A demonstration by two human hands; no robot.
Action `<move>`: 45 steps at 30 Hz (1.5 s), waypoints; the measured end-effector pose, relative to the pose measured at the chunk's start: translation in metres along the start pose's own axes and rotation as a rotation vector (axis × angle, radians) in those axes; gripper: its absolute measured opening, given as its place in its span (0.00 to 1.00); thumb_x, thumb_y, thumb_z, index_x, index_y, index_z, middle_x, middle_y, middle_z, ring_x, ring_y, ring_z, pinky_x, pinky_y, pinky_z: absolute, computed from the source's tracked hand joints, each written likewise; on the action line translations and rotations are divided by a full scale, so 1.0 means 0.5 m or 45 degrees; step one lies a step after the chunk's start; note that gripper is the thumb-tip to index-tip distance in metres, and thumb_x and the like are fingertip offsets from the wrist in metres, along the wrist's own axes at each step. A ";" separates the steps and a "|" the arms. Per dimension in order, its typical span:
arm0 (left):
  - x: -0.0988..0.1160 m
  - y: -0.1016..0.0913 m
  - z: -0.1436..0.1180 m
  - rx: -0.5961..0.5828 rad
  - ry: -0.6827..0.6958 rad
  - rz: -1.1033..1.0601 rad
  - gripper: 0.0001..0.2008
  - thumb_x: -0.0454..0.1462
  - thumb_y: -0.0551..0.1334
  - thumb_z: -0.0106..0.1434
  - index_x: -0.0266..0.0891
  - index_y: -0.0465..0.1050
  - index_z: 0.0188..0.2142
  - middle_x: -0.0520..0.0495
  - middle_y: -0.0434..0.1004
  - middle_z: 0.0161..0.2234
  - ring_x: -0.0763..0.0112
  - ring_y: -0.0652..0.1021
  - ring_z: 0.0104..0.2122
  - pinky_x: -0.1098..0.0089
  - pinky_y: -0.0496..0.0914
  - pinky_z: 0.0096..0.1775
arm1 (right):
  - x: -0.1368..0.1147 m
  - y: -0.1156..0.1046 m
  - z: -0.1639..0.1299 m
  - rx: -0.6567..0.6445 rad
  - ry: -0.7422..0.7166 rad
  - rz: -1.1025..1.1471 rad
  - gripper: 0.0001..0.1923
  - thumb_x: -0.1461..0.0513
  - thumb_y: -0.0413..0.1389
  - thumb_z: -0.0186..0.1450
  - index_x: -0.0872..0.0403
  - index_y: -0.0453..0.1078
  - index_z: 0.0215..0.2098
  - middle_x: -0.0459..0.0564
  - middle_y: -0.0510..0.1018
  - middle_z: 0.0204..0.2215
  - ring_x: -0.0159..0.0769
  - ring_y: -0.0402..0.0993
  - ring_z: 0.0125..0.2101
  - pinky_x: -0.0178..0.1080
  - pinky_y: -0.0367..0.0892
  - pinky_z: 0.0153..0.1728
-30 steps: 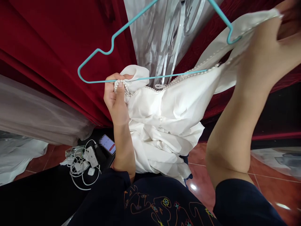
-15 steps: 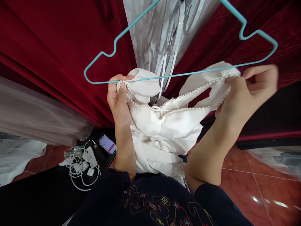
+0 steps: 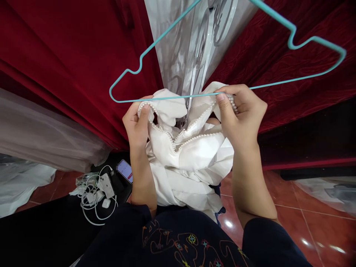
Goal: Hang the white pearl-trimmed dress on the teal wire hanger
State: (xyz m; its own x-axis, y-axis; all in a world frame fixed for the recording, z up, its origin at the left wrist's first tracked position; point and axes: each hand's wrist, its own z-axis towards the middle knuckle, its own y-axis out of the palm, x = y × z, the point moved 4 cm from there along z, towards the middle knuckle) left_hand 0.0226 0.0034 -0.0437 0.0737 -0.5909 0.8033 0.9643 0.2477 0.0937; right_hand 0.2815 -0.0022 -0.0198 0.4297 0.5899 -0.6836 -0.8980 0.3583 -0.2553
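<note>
A white dress (image 3: 191, 155) with a pearl-beaded neckline hangs between my hands, its lower part bunched over my lap. My left hand (image 3: 137, 120) pinches one beaded shoulder, thumb in front, right at the bottom bar of a turquoise hanger (image 3: 164, 98). My right hand (image 3: 241, 111) is closed on the other beaded shoulder, its thumb and fingers also against that bar. The hanger lies across the top of the dress; its upper end runs out of view. Cloth hides part of the right fingertips.
Dark red curtains (image 3: 78, 59) hang on both sides of sheer white fabric (image 3: 167, 33). On a black bench (image 3: 50, 226) at left lie a phone (image 3: 125, 170), a power strip (image 3: 106, 185) and tangled white cables (image 3: 89, 207). The floor is red tile (image 3: 294, 222).
My right hand has moved left and inward with its shoulder of the dress, up to the hanger's bar. The neckline is less stretched. The hanger has shifted slightly right.
</note>
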 end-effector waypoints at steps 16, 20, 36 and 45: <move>0.143 -0.101 0.148 0.391 0.484 0.332 0.15 0.21 0.60 0.59 0.29 0.84 0.40 0.50 0.83 0.31 0.71 0.80 0.31 0.72 0.72 0.34 | -0.021 -0.018 0.010 -0.011 -0.003 -0.172 0.13 0.51 0.58 0.70 0.51 0.77 0.41 0.47 0.80 0.35 0.34 0.75 0.32 0.39 0.70 0.38; 0.182 -0.057 0.186 0.090 0.606 0.441 0.22 0.18 0.56 0.57 0.33 0.85 0.40 0.49 0.82 0.31 0.72 0.76 0.29 0.72 0.64 0.30 | -0.012 -0.013 0.011 -0.004 -0.007 -0.184 0.14 0.50 0.57 0.70 0.51 0.78 0.42 0.48 0.81 0.35 0.35 0.75 0.31 0.40 0.71 0.36; 0.207 0.005 0.197 -0.477 0.283 0.627 0.11 0.27 0.70 0.63 0.39 0.84 0.44 0.49 0.80 0.33 0.65 0.76 0.33 0.64 0.69 0.36 | -0.010 -0.021 0.012 -0.020 -0.012 -0.118 0.14 0.50 0.57 0.70 0.51 0.76 0.42 0.48 0.81 0.37 0.35 0.76 0.33 0.41 0.72 0.38; 0.121 0.071 0.206 -0.674 0.354 0.423 0.17 0.28 0.66 0.68 0.46 0.79 0.53 0.51 0.74 0.28 0.66 0.72 0.26 0.63 0.66 0.35 | -0.005 -0.022 0.015 -0.051 -0.049 -0.086 0.14 0.50 0.55 0.71 0.49 0.75 0.44 0.48 0.81 0.39 0.37 0.79 0.37 0.43 0.74 0.42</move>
State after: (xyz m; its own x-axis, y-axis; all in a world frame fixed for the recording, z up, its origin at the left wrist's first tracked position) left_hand 0.0353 0.0557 0.0689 0.3819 -0.7410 0.5524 0.8684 0.0831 -0.4888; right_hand 0.2911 -0.0022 -0.0100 0.4923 0.5927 -0.6374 -0.8694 0.3698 -0.3277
